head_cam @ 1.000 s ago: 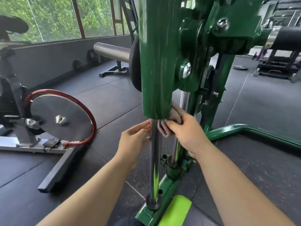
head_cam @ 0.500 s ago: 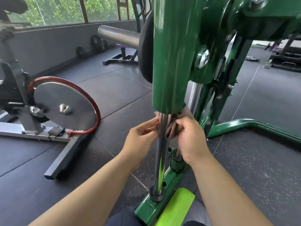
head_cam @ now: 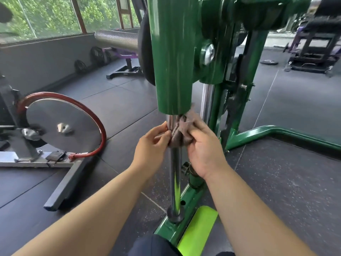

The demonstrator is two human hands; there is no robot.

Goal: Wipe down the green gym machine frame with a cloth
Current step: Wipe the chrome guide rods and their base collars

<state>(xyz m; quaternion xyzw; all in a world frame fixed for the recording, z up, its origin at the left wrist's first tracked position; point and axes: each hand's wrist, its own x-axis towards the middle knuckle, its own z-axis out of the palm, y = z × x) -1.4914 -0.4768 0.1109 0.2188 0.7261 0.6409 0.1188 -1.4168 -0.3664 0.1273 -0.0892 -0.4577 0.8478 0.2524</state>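
My left hand (head_cam: 150, 143) and right hand (head_cam: 203, 145) pinch the cloth (head_cam: 181, 132) around the upright chrome rod (head_cam: 175, 163), just under the green frame sleeve (head_cam: 171, 61).

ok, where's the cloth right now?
Head view, centre: the cloth is wrapped round the chrome rod just under the green sleeve, held by both hands, left and right.
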